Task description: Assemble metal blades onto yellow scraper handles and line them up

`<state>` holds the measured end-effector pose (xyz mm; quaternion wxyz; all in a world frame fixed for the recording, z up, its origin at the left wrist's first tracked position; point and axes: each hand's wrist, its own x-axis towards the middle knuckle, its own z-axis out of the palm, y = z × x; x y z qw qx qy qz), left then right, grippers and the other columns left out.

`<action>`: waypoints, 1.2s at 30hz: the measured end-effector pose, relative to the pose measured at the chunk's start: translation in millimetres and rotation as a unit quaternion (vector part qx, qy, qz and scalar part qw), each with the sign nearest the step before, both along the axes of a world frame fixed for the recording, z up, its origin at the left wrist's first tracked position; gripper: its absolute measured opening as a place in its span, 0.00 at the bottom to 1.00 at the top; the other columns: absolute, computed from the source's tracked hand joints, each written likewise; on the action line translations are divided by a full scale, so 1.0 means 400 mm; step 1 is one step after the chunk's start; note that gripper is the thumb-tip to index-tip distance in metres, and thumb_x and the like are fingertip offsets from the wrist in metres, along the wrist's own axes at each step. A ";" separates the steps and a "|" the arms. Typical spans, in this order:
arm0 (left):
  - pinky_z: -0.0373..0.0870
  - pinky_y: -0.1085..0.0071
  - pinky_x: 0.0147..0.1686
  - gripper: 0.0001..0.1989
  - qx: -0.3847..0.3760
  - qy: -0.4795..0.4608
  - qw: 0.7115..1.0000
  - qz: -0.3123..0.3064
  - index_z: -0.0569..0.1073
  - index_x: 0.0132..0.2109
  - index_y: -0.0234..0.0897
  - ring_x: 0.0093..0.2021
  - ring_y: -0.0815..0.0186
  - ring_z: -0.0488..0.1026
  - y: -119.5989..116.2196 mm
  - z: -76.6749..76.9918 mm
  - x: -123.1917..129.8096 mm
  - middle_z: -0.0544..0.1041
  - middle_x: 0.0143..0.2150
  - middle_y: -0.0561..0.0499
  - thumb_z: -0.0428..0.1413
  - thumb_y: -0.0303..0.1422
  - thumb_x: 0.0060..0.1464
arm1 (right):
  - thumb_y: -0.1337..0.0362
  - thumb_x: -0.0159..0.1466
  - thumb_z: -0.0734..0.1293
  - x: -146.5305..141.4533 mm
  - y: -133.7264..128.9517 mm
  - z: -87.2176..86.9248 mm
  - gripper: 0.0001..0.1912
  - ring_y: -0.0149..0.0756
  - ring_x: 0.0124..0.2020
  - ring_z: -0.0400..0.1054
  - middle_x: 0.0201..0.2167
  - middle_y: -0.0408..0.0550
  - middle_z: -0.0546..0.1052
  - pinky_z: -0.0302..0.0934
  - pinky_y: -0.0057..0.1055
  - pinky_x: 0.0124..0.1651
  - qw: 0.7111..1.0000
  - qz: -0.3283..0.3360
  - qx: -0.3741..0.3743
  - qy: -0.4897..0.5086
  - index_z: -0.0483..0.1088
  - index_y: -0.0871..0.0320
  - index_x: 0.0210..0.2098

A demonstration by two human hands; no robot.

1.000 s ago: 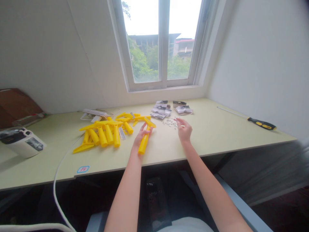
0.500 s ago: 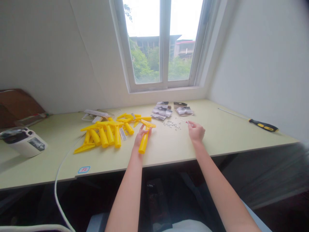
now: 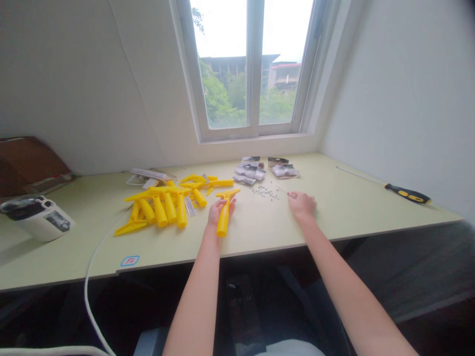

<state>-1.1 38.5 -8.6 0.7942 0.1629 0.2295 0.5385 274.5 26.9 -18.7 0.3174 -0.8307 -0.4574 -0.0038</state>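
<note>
Left hand: the left hand (image 3: 218, 213) is closed around the stem of a yellow T-shaped plastic part (image 3: 223, 221), gripping it just above the surface (image 3: 334, 217), with the crossbar standing out past the fingertips toward the window

Right hand: the right hand (image 3: 302, 205) rests on the surface with its fingers loosely curled, and a thin silver pin (image 3: 281, 188) runs from its fingertips; too small to tell whether the pin is pinched or only touching

Between the hands: small silver metal pieces (image 3: 264, 193) lie scattered, nearer the right hand and just below the clear plastic packets (image 3: 250, 171) with black-and-white cards

Left of the held part: a heap of yellow plastic parts (image 3: 160, 207), some overlapping, with a small metal strip (image 3: 189, 206) lying at its edge

Far left: a white appliance with a black lid (image 3: 37, 221) stands on the surface, beside a white cable (image 3: 89, 277) that drops over the front edge

Far right: a screwdriver with a black-and-yellow handle (image 3: 407, 196) lies well apart from the right hand

Front edge: a blue-outlined sticker marked 12 (image 3: 129, 260)
</note>
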 end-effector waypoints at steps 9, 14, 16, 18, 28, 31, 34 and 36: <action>0.72 0.76 0.31 0.21 -0.030 0.014 0.999 0.020 0.66 0.48 0.27 0.30 0.68 0.74 -0.008 0.012 0.009 0.75 0.32 0.44 0.47 0.19 0.44 | 0.66 0.57 0.57 -0.111 0.124 0.048 0.19 0.46 0.52 0.57 0.50 0.51 0.69 0.52 0.40 0.51 0.977 0.192 -0.020 -0.091 0.70 0.58 0.46; 0.71 0.77 0.31 0.21 -0.021 0.002 1.000 0.010 0.66 0.48 0.26 0.30 0.68 0.74 -0.009 0.012 0.009 0.75 0.33 0.44 0.47 0.19 0.43 | 0.66 0.60 0.53 -0.206 0.195 0.066 0.19 0.43 0.58 0.51 0.58 0.49 0.62 0.48 0.39 0.55 0.934 0.311 -0.086 -0.156 0.71 0.56 0.44; 0.71 0.77 0.31 0.21 -0.019 -0.002 1.000 0.005 0.66 0.48 0.26 0.30 0.69 0.74 -0.007 0.010 0.009 0.75 0.33 0.44 0.47 0.19 0.43 | 0.66 0.61 0.52 -0.233 0.213 0.071 0.19 0.46 0.60 0.48 0.59 0.51 0.60 0.46 0.44 0.56 0.925 0.317 -0.122 -0.168 0.71 0.57 0.44; 0.71 0.78 0.31 0.21 -0.019 -0.006 1.000 0.003 0.66 0.48 0.26 0.29 0.70 0.74 -0.005 0.008 0.009 0.75 0.33 0.44 0.47 0.19 0.43 | 0.66 0.62 0.51 -0.248 0.223 0.076 0.20 0.48 0.60 0.48 0.58 0.53 0.60 0.43 0.49 0.57 0.923 0.317 -0.136 -0.170 0.71 0.58 0.43; 0.71 0.74 0.35 0.22 -0.010 0.000 1.000 0.027 0.67 0.47 0.31 0.32 0.68 0.74 -0.005 0.004 0.010 0.76 0.36 0.45 0.48 0.19 0.42 | 0.65 0.63 0.52 -0.237 0.237 0.065 0.17 0.46 0.55 0.55 0.51 0.60 0.65 0.43 0.48 0.57 0.941 0.311 -0.050 -0.124 0.66 0.63 0.44; 0.71 0.71 0.37 0.22 -0.002 0.004 0.999 0.049 0.67 0.47 0.33 0.34 0.67 0.74 -0.004 0.002 0.011 0.75 0.39 0.45 0.48 0.19 0.42 | 0.65 0.62 0.52 -0.218 0.253 0.067 0.18 0.42 0.55 0.55 0.54 0.58 0.63 0.48 0.38 0.56 0.950 0.304 0.020 -0.068 0.64 0.63 0.47; 0.71 0.71 0.38 0.23 -0.011 -0.001 0.999 0.047 0.66 0.48 0.31 0.35 0.66 0.75 -0.005 0.004 0.012 0.75 0.39 0.44 0.48 0.18 0.41 | 0.65 0.61 0.52 -0.196 0.262 0.080 0.19 0.40 0.56 0.54 0.55 0.56 0.63 0.48 0.35 0.57 0.945 0.317 0.078 -0.007 0.65 0.63 0.47; 0.72 0.71 0.39 0.24 -0.015 -0.006 0.999 0.044 0.65 0.49 0.32 0.36 0.66 0.75 -0.007 0.007 0.012 0.75 0.40 0.44 0.48 0.18 0.42 | 0.64 0.60 0.54 -0.183 0.260 0.092 0.19 0.40 0.56 0.55 0.53 0.55 0.65 0.48 0.35 0.57 0.941 0.319 0.104 0.031 0.67 0.63 0.46</action>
